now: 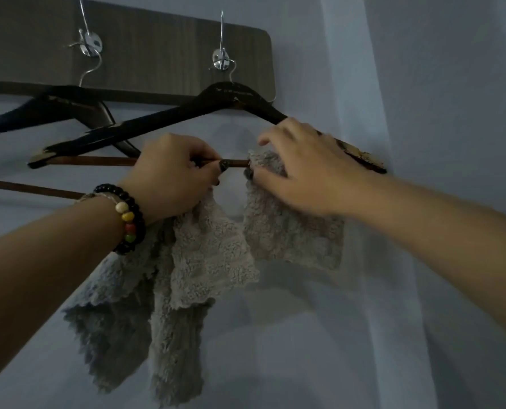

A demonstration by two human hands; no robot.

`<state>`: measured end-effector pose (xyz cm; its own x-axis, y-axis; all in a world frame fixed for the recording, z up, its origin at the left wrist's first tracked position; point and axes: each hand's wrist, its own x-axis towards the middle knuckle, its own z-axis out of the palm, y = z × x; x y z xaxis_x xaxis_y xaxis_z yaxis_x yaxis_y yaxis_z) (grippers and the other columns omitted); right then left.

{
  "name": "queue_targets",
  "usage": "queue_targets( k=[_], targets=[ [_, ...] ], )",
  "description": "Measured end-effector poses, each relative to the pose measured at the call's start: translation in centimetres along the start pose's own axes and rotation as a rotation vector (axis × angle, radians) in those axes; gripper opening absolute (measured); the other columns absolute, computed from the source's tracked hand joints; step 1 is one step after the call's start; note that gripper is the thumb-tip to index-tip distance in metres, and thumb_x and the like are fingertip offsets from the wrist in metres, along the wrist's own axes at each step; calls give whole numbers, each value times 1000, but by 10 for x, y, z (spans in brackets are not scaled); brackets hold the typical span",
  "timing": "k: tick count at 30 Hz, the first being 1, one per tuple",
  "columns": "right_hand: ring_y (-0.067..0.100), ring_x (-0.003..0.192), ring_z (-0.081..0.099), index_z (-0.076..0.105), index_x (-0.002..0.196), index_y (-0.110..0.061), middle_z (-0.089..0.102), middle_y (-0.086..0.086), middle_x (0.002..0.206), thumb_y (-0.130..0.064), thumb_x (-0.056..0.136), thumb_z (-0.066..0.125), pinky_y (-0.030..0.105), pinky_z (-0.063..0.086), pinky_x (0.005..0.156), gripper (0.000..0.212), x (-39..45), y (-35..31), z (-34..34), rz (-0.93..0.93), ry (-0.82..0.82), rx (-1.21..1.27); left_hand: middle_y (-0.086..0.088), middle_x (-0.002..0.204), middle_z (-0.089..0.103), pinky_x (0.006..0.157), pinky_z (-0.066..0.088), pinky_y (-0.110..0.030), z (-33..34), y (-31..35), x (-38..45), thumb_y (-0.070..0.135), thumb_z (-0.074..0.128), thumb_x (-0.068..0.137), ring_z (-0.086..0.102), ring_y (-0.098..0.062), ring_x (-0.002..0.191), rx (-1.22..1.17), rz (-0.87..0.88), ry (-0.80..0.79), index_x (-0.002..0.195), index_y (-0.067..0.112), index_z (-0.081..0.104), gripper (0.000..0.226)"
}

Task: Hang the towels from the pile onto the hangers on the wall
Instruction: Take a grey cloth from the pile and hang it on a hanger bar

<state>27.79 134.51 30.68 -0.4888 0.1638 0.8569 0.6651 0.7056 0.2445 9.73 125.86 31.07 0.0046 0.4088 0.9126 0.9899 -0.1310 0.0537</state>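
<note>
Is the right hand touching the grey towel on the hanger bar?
Touching. In the head view the right hand presses the grey towel against the hanger bar.

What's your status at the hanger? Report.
Left hand gripping grey towel at hanger bar. Right hand pressing towel over bar. Second hanger overlaps behind.

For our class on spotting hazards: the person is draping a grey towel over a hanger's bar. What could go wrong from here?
1. Most of the grey towel hangs bunched under the left hand; it may slide off the hanger bar.
2. The hanger hangs from one small wall hook; tugging might unhook it.
</note>
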Motion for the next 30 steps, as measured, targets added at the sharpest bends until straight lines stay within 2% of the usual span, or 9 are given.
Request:
queue_targets(
  k=[2,4,8,11,16,20,24,26,30],
  targets=[
    [34,132,33,36,138,-11,33,12,144,-51,89,47,56,32,104,64,-22,-18,12,-4,155,-202,16,77,63,55,35,-9,4,3,-1,28,58,94,55,2,69,-11,16,28,96,25,68,11],
    [42,140,23,29,144,-6,26,19,151,-52,81,56,66,26,106,83,-40,-32,27,44,212,-202,10,82,65,59,35,-9,7,6,-1,28,57,94,57,-4,76,-21,19,45,99,24,68,13],
    [45,145,1,2,149,-10,4,21,158,-64,76,52,73,11,107,103,-56,-31,49,164,120,-158,15,83,61,58,35,-12,13,9,1,27,56,94,53,-1,72,-52,-18,30,98,26,67,12],
    [45,145,-2,7,151,-9,3,21,158,-48,71,65,74,8,107,107,-55,-22,56,193,113,-153,18,78,60,53,36,-13,17,10,1,25,55,94,54,-1,66,-52,-20,22,97,29,65,11],
    [49,142,16,29,147,-4,21,24,154,-5,73,63,75,17,105,82,-52,-10,54,87,192,-152,12,83,63,51,35,-13,17,10,-3,25,55,94,53,-4,63,-53,-13,48,98,30,65,11],
    [37,141,28,35,146,-7,33,16,151,-20,92,44,63,23,111,56,-41,6,36,-46,217,-30,11,80,59,48,32,-6,18,7,-3,27,56,94,47,1,62,-52,0,73,100,22,68,14],
    [18,137,37,42,145,-15,43,1,148,-23,102,38,35,28,114,44,-31,18,23,7,116,248,5,87,63,51,31,-6,22,6,-4,29,58,94,50,-2,65,-26,7,93,100,22,69,15],
    [16,134,41,44,143,-17,46,0,146,-23,102,39,32,32,111,42,-26,20,19,30,130,250,5,86,66,57,37,-11,23,6,-4,28,58,94,54,-6,71,-55,6,90,98,21,69,14],
    [23,124,49,50,138,-15,54,5,136,-23,101,41,36,39,103,39,-16,19,16,9,143,156,4,85,66,58,37,-13,24,7,-3,29,58,94,53,-3,69,-77,15,101,98,20,69,14]
  ],
)
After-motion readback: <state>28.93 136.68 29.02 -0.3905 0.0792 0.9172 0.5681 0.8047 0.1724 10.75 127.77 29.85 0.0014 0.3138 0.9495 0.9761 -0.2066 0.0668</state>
